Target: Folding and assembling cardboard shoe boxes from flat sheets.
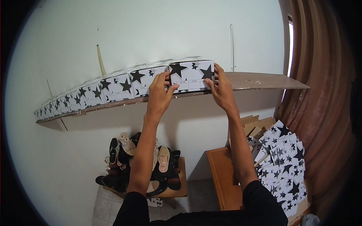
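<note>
A white shoe box (188,71) printed with black and grey stars sits on a long wall shelf (260,80), at the right end of a row of matching boxes (116,88). My left hand (161,91) is at its left side, thumb on the front face and fingers between it and the neighbouring box. On the other side, my right hand (222,87) wraps the right edge, its thumb pressed on the front. Both hands grip this one box, which stands level at the shelf's front edge.
Below on the left, a small wooden table (181,177) bears a pile of shoes (164,160). At the lower right, a heap of star-printed cardboard (283,162) lies by an orange-brown wooden desk (222,177). A brown curtain (320,75) hangs at the right.
</note>
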